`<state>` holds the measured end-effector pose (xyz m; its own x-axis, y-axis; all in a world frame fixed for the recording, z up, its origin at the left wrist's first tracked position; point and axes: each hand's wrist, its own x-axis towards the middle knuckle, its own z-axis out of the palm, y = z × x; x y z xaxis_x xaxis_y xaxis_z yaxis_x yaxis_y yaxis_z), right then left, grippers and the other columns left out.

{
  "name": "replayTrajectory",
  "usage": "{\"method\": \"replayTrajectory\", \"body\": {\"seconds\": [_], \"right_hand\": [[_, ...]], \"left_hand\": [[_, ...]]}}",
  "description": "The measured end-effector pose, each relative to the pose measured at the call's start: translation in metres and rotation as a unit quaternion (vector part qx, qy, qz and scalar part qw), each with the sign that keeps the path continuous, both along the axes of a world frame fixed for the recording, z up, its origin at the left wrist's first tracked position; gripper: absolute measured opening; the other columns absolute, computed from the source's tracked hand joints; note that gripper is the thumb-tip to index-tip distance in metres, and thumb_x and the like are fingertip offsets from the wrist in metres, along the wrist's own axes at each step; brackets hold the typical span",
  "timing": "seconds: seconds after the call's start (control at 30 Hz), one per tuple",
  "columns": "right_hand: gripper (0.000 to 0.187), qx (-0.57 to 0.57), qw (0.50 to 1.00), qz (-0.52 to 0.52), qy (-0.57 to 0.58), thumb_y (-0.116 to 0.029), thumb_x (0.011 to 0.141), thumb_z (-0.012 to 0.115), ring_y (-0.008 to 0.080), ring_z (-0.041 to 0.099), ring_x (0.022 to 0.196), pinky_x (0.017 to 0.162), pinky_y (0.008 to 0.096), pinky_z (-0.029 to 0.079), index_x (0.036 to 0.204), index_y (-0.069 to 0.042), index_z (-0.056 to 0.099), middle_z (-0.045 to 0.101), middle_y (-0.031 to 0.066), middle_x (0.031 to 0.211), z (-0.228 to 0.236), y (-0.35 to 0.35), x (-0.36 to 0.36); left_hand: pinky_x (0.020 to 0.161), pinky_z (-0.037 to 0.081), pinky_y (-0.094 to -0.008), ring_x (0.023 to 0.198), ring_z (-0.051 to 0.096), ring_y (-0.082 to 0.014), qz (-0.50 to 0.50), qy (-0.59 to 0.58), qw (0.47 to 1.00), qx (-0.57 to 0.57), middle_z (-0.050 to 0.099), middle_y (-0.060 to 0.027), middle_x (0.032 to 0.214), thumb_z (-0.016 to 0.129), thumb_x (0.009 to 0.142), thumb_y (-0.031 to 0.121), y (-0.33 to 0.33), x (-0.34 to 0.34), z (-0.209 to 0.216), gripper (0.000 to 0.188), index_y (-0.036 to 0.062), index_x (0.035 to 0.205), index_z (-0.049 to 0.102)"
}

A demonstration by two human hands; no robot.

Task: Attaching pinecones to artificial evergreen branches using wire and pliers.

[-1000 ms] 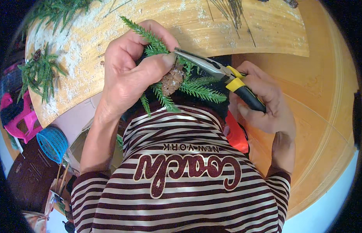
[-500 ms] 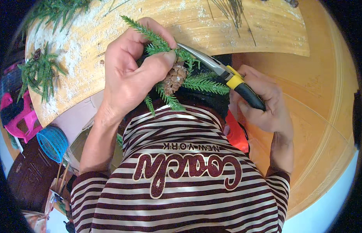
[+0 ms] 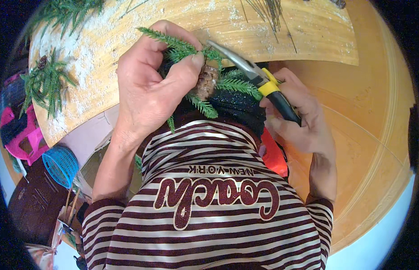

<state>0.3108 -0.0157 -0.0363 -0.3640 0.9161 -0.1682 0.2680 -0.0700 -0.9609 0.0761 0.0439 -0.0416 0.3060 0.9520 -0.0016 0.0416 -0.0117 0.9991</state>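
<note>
Between thumb and forefinger, my left hand (image 3: 153,78) pinches a green artificial pine sprig (image 3: 238,85) over my lap, close to the table's near edge. A brown pine cone (image 3: 207,82) sits among its needles, partly covered by my thumb. My right hand (image 3: 301,108) is wrapped round the black and yellow handles of long-nose pliers (image 3: 245,67). The metal jaws point up and left, and their tip lies just right of my left fingertips, by the top of the sprig. Whether the jaws grip anything I cannot tell.
White flakes cover much of the wooden table (image 3: 308,40). Another sprig with a cone (image 3: 49,83) lies at its left edge, more greenery (image 3: 67,13) at the far left, and a bundle of thin wires (image 3: 270,13) at the back. A blue basket (image 3: 61,166) stands below left.
The pliers have shifted slightly left, and their jaws have tilted more steeply. My left hand and the sprig have turned a little, with the sprig's upper tip lower and further left.
</note>
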Motion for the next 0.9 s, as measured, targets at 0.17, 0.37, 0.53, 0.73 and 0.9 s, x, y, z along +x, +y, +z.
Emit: {"method": "replayTrajectory", "body": {"seconds": [0.17,0.37,0.53,0.73,0.9], "right_hand": [[0.023,0.013,1.000,-0.002,0.019,-0.003,0.069,0.059,0.0194,0.048,0.086,0.073,0.0244,0.036,0.092,-0.001,0.059,0.046,0.0084,0.092,0.005,0.003,0.010],[0.024,-0.056,0.998,0.008,-0.001,-0.003,0.070,0.058,0.0184,0.048,0.087,0.074,0.0243,0.038,0.093,0.000,0.059,0.047,0.0089,0.096,0.011,-0.004,0.008],[0.026,-0.025,0.999,0.040,-0.022,-0.002,0.069,0.059,0.0182,0.048,0.087,0.073,0.0247,0.038,0.095,0.000,0.059,0.047,0.0093,0.096,0.011,-0.002,0.007],[0.030,-0.016,0.998,-0.015,-0.057,-0.010,0.067,0.060,0.0190,0.046,0.087,0.074,0.0287,0.038,0.095,0.001,0.061,0.049,0.0082,0.087,0.012,-0.005,-0.006],[0.035,0.004,0.998,-0.028,-0.065,-0.016,0.065,0.062,0.0167,0.046,0.084,0.072,0.0285,0.038,0.097,0.001,0.063,0.049,0.0074,0.088,0.010,-0.004,-0.009]], "left_hand": [[0.063,0.039,-0.0181,0.069,0.049,-0.0057,0.022,-0.018,0.999,-0.029,0.055,-0.0009,0.081,0.059,0.081,0.002,-0.004,0.000,0.001,0.014,-0.0012,0.094,0.056],[0.058,0.043,-0.0181,0.066,0.052,-0.0059,0.039,-0.066,0.996,-0.045,0.057,-0.0035,0.079,0.061,0.082,-0.002,-0.001,-0.007,-0.004,0.018,-0.0020,0.099,0.053],[0.053,0.043,-0.0169,0.063,0.053,-0.0054,0.025,-0.055,0.998,-0.020,0.057,-0.0035,0.077,0.059,0.084,-0.002,0.001,-0.005,-0.002,0.016,-0.0013,0.098,0.052],[0.048,0.043,-0.0182,0.057,0.052,-0.0049,0.058,-0.033,0.997,0.032,0.058,-0.0030,0.075,0.058,0.084,-0.003,0.000,0.000,-0.008,0.015,-0.0010,0.097,0.051],[0.047,0.043,-0.0180,0.058,0.053,-0.0049,0.055,-0.030,0.998,0.018,0.058,-0.0027,0.074,0.058,0.084,-0.004,-0.001,0.001,-0.006,0.014,-0.0005,0.096,0.051]]}}
